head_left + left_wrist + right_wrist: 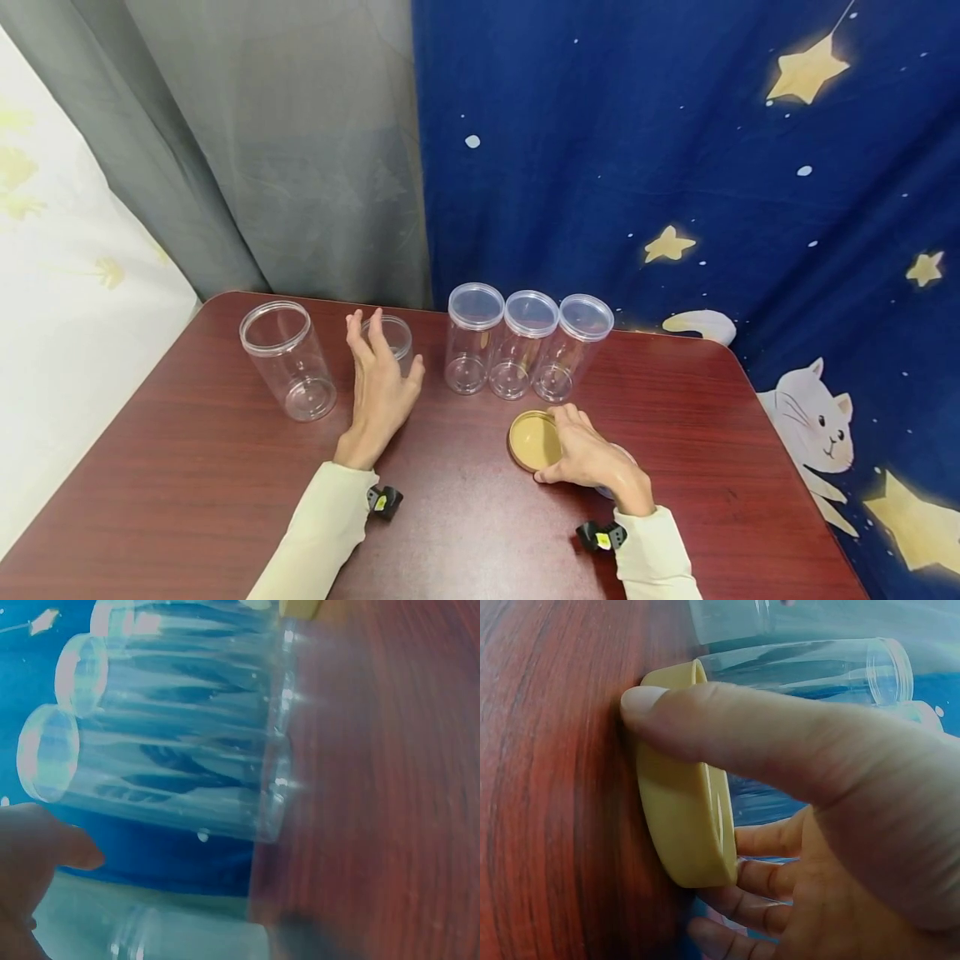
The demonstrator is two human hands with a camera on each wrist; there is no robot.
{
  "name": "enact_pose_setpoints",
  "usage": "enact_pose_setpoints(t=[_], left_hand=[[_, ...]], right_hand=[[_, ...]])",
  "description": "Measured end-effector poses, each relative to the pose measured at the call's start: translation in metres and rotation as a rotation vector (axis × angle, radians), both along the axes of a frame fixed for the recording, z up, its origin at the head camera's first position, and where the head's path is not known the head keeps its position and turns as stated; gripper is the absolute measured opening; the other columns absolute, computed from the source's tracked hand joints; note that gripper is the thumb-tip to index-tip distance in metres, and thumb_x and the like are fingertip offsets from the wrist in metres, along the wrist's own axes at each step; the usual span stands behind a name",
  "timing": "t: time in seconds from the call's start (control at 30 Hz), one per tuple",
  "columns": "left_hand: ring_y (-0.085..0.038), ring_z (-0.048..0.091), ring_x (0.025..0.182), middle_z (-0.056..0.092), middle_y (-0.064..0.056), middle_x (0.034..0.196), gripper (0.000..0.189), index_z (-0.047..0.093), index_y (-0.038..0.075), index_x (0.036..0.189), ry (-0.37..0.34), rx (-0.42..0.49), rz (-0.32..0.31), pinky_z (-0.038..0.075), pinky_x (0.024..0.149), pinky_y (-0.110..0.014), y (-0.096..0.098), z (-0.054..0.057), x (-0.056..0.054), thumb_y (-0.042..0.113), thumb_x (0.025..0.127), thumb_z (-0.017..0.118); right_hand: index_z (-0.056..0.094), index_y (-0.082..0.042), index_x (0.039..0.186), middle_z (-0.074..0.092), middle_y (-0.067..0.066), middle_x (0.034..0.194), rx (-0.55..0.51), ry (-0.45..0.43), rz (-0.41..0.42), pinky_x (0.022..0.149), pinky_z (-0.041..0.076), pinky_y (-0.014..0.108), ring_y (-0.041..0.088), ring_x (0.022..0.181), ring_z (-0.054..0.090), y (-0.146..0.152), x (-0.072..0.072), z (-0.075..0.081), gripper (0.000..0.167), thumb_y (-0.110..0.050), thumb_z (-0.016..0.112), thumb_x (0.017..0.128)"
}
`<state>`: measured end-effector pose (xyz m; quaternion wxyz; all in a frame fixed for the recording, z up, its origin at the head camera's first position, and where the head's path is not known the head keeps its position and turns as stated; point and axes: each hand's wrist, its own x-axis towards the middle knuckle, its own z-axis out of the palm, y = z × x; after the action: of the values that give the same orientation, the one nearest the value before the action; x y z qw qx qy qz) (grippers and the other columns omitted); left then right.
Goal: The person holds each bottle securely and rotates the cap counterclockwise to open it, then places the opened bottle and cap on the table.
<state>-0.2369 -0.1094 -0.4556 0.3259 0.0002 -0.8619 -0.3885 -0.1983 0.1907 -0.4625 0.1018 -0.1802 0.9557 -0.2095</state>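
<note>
My right hand [588, 458] holds a round gold lid [534, 442] by its edge, low at the tabletop. In the right wrist view the thumb lies along the rim of the lid [679, 802], with the fingers on the far side. My left hand [381, 392] is beside a small clear jar without a lid [397, 333] and partly covers it. Its fingers point up and the thumb [79, 847] stands apart. Farther left is a larger open clear jar [288, 362].
Three clear jars with translucent lids [531, 315] stand in a row at the back of the brown table [450, 533]. A clear round rim [624, 454] shows behind my right hand. Grey and blue curtains [562, 167] hang beyond the table's far edge.
</note>
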Motion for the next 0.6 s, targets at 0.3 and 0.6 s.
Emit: enact_pose_setpoints(t=[0.3, 0.6], left_hand=[[-0.035, 0.032, 0.143, 0.030, -0.023, 0.153, 0.078, 0.029, 0.000, 0.152, 0.029, 0.038, -0.157, 0.037, 0.111, -0.051, 0.012, 0.011, 0.007, 0.007, 0.085, 0.070], [-0.031, 0.041, 0.138, 0.037, -0.016, 0.151, 0.086, 0.024, 0.007, 0.154, -0.182, 0.057, -0.322, 0.034, 0.114, -0.050, 0.018, 0.006, 0.003, 0.028, 0.088, 0.074]], right_hand=[[0.050, 0.000, 0.127, 0.051, 0.010, 0.116, -0.016, -0.001, 0.004, 0.095, 0.045, 0.043, 0.026, 0.108, 0.047, 0.002, -0.001, -0.003, 0.084, -0.028, 0.094, 0.060], [0.050, -0.003, 0.127, 0.051, 0.011, 0.119, -0.024, -0.025, -0.023, 0.097, 0.045, 0.044, 0.027, 0.110, 0.046, 0.002, -0.003, -0.004, 0.086, -0.030, 0.095, 0.059]])
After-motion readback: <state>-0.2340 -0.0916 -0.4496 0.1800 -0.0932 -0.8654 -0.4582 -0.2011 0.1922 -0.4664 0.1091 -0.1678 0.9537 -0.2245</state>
